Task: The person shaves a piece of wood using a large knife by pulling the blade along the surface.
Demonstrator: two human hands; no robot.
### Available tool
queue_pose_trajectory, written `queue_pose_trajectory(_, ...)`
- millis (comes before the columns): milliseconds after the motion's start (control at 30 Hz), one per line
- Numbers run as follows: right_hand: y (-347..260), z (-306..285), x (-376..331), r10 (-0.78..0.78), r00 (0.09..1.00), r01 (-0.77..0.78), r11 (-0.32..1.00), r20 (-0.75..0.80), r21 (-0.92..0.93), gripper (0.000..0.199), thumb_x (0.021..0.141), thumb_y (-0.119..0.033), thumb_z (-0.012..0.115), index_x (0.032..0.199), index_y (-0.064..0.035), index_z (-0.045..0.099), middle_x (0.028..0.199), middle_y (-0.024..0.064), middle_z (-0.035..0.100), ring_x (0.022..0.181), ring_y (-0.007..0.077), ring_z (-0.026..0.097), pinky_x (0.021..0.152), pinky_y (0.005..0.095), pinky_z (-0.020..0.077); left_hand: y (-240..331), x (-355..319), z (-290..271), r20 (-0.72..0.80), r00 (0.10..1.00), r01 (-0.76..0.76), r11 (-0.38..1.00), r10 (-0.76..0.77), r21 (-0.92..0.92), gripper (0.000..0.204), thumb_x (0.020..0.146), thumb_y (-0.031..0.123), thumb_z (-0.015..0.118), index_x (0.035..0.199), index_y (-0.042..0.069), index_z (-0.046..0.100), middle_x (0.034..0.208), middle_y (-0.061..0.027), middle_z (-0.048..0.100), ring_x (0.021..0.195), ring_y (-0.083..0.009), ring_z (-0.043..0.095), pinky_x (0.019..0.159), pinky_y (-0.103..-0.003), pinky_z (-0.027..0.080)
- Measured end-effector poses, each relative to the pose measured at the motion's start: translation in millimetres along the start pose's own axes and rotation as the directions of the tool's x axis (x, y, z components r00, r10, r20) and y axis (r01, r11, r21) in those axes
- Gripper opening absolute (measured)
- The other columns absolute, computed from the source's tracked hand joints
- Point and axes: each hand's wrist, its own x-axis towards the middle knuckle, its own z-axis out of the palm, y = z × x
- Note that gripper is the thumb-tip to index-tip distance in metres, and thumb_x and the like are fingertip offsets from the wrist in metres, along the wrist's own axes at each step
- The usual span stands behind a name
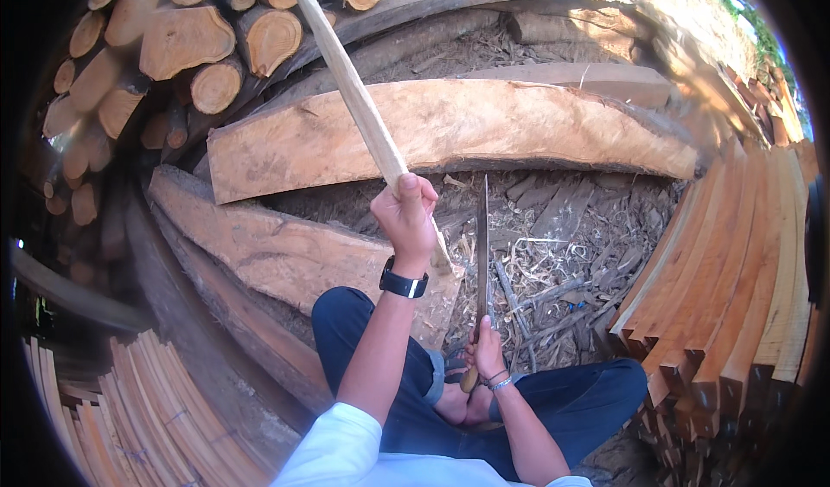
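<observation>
My left hand (408, 223), with a black watch on its wrist, is closed around a long pale wooden stick (350, 85). The stick slants from the upper left down past my fist, and its lower end is over the end of a rough wooden slab (285, 249). My right hand (486, 349) grips a machete (482, 253) by its wooden handle. The narrow dark blade points away from me, apart from the stick and to its right. My crossed legs in dark trousers are beneath both arms.
A broad curved slab (450, 128) lies across the ground ahead. Cut logs (216, 87) are stacked at far left. Sawn boards (735, 271) stand piled at right, and thin slats (164, 418) at lower left. Wood shavings and sticks (553, 262) litter the ground beyond my knees.
</observation>
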Motion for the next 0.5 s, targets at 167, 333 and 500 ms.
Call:
queue_pose_trajectory(167,40.2,-6.9,14.1,0.123,0.992,-0.119,0.958,-0.001,-0.260,0.064,0.099,-0.059,0.030,0.070,-0.0046,0.047,0.051,0.0025,0.040,0.036,0.0151,0.040,0.035,0.0297,0.0357,-0.5,1.2,6.8,-0.025,1.000,-0.007,1.000,0.007,-0.004,0.063,0.098,0.052,0.046,0.062,0.001,0.052,0.050,-0.0003,0.041,0.043,-0.0071,0.039,0.042,-0.022,0.030)
queue_pose_trajectory(333,-9.8,-2.8,3.6,-0.069,0.997,0.071,0.996,0.043,-0.044,0.064,0.100,-0.056,0.031,0.066,-0.0050,0.047,0.049,0.0024,0.042,0.037,0.0153,0.042,0.035,0.0313,0.0362,-3.3,6.6,-3.1,-0.122,0.992,0.009,0.999,-0.004,0.037,0.062,0.098,0.051,0.047,0.062,0.002,0.051,0.051,0.0002,0.040,0.044,-0.0072,0.039,0.042,-0.022,0.030)
queue_pose_trajectory(500,40.8,-5.7,12.7,0.214,0.974,-0.207,0.973,0.068,-0.103,0.062,0.098,-0.060,0.031,0.071,-0.0057,0.044,0.050,0.0021,0.038,0.036,0.0142,0.037,0.035,0.0298,0.0339,-3.3,9.2,7.2,-0.200,0.980,-0.001,1.000,0.004,0.017,0.059,0.099,0.048,0.048,0.062,0.002,0.051,0.051,0.0010,0.041,0.044,-0.0065,0.039,0.042,-0.022,0.028)
